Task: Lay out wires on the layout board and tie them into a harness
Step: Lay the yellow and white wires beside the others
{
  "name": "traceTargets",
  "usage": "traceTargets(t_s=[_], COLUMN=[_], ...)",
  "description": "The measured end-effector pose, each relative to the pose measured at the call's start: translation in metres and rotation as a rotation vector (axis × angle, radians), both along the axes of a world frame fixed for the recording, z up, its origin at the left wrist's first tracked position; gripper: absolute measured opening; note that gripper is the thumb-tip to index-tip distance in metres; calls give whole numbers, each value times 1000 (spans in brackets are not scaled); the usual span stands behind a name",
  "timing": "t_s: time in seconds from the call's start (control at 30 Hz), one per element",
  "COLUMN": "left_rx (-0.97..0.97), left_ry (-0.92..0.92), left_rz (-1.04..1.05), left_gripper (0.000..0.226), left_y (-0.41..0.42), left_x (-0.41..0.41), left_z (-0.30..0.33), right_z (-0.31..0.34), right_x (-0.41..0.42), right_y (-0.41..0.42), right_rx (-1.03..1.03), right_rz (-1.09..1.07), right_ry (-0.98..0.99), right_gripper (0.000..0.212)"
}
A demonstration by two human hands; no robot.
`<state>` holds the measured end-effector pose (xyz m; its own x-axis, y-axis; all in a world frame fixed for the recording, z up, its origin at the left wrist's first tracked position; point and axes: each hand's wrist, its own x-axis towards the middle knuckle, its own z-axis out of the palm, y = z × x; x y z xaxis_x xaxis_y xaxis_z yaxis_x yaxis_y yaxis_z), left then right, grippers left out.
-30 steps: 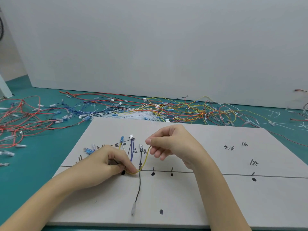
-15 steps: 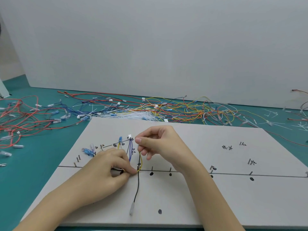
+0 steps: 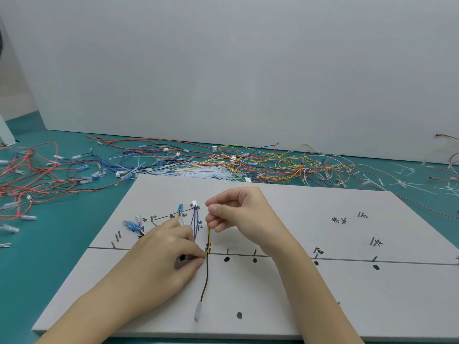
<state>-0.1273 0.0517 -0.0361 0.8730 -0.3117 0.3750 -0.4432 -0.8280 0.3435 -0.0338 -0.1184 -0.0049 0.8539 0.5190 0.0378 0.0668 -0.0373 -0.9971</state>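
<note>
Now two hands on one white board, left hand pinching wires at the board's drawn line, right hand pinching one yellow wire just above it, one black wire trailing below, loose wire heap beyond the board

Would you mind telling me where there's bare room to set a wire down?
The layout board is bare right of the right hand and below the drawn line. It is crowded beside the left hand and in the loose wires behind.
</note>
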Motion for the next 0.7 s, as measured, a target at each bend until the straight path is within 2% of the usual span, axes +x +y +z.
traceTargets(t_s=[0.33, 0.47, 0.7], left_rx=[73, 80, 104], left_ry=[-58, -54, -63], left_rz=[-19, -14, -14], left_gripper=[8, 7, 7], left_y=[-2, -1, -1], left_x=[1, 1, 2], left_z=[1, 1, 1], right_z=[0, 3, 4], right_x=[13, 19, 34], right_y=[7, 8, 9], right_rx=[-236, -379, -528], right_rz=[53, 80, 141], right_ry=[-85, -183, -291], right_gripper=[16, 18, 13])
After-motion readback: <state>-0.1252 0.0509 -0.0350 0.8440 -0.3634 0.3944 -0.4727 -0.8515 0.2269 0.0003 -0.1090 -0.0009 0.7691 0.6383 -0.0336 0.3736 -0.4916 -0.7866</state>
